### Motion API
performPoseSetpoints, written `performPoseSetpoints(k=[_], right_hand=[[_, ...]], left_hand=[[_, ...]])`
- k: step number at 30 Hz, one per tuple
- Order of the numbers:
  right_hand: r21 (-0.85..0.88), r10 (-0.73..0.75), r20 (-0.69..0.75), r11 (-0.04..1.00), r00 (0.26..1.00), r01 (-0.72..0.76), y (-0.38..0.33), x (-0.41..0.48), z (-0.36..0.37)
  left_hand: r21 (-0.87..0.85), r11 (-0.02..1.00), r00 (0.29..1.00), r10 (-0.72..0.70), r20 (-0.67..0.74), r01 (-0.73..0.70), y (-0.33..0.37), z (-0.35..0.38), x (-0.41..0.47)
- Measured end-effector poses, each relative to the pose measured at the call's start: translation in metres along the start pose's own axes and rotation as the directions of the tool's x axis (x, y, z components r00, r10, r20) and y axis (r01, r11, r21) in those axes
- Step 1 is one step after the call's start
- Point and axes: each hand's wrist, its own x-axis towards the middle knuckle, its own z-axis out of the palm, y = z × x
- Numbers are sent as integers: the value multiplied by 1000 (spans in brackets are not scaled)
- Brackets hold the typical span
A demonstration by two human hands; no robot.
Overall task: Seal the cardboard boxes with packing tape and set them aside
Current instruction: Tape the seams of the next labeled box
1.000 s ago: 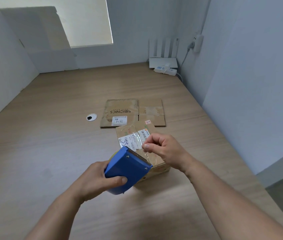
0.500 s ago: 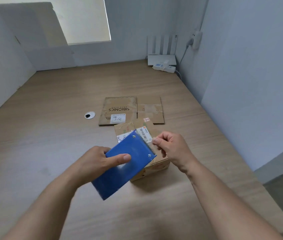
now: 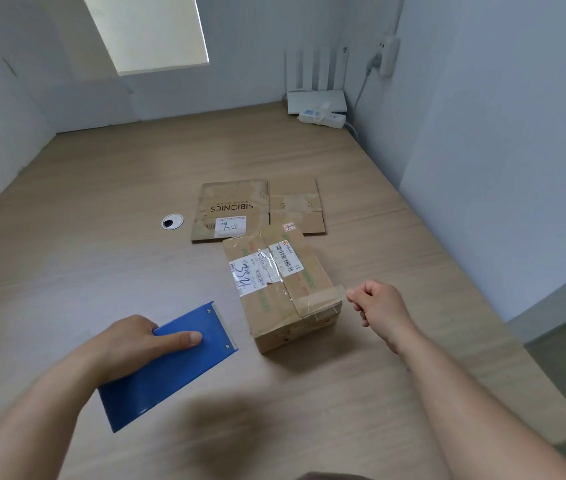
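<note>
Your left hand [image 3: 136, 344], gripping the dispenser [image 3: 167, 368], has swung it clear of the box [image 3: 281, 282] mid-tabletop [image 3: 101, 237], while your right hand [image 3: 382, 306] pinches the tape end [image 3: 342, 291] at its right edge: strip looks cut, so press it down next.

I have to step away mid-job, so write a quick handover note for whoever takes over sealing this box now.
Left hand grips the blue tape dispenser, left of the cardboard box and clear of it.
Right hand pinches the free end of a tape strip that crosses the box's near end.
Done: strip stuck on top.
To do: press that end down the right side, then set the box aside.
Flattened cartons lie behind it.
</note>
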Motion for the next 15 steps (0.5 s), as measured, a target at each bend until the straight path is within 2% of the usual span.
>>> performPoseSetpoints(k=[9, 15], right_hand=[[-30, 91, 11, 995, 996, -91, 9, 8, 7], [69, 247, 153, 963, 957, -259, 1, 9, 9]], left_hand=[[78, 993, 996, -86, -17, 87, 2, 18, 30], [81, 989, 993, -120, -9, 121, 17, 38, 44]])
